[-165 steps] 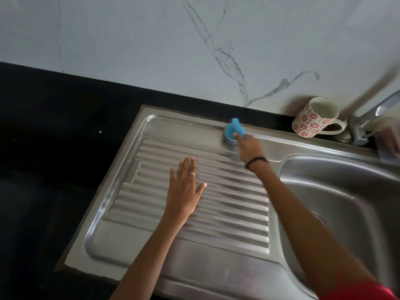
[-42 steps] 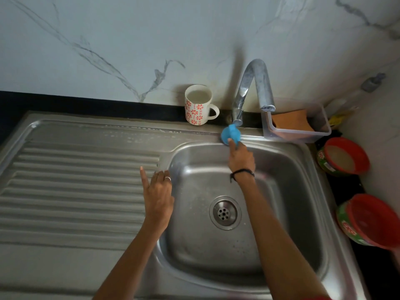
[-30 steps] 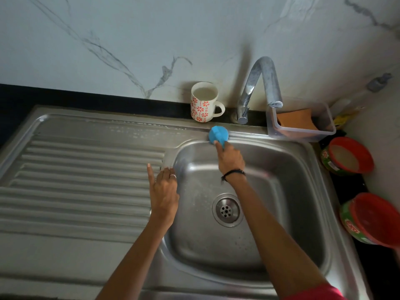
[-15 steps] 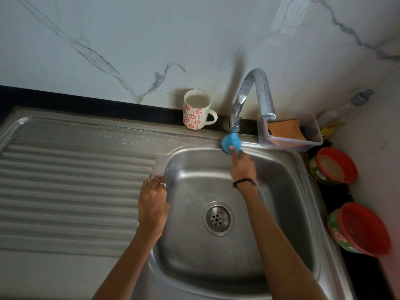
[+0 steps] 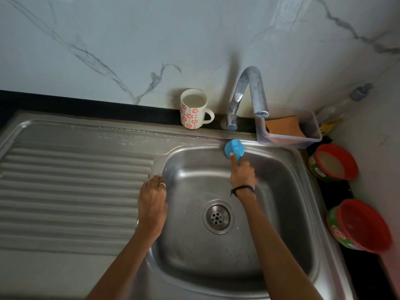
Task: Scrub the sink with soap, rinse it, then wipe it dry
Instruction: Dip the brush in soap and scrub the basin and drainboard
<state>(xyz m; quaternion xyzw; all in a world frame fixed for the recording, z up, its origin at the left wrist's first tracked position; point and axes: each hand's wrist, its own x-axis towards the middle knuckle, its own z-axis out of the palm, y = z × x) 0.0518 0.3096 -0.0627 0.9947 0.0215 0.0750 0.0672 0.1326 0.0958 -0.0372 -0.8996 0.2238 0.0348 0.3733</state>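
Scrubbing: the right hand (image 5: pixel 242 173) grips a blue scrubber (image 5: pixel 234 148) by its handle, index finger laid along it, and presses the round head against the sink's back rim
Sink (image 5: pixel 281 213): dull stainless steel, a square basin on the right with a ribbed draining board (image 5: pixel 71 187) on the left; it is set into a black counter (image 5: pixel 65 105) under a marbled wall
Sink surface: pale soapy streaks and specks run along the back ledge; small droplets dot the basin floor near the round drain (image 5: pixel 218 217)
Left hand (image 5: pixel 152 202): rests palm down, fingers relaxed and holding nothing, on the ridge between basin and draining board
Faucet (image 5: pixel 249 94): curved metal, spout turned over a clear tray (image 5: pixel 311 137) holding an orange sponge (image 5: pixel 283 126)
Mug (image 5: pixel 194 109): white with red flowers, standing behind the sink, left of the faucet
Right of sink: two red-rimmed tubs (image 5: pixel 333 162)
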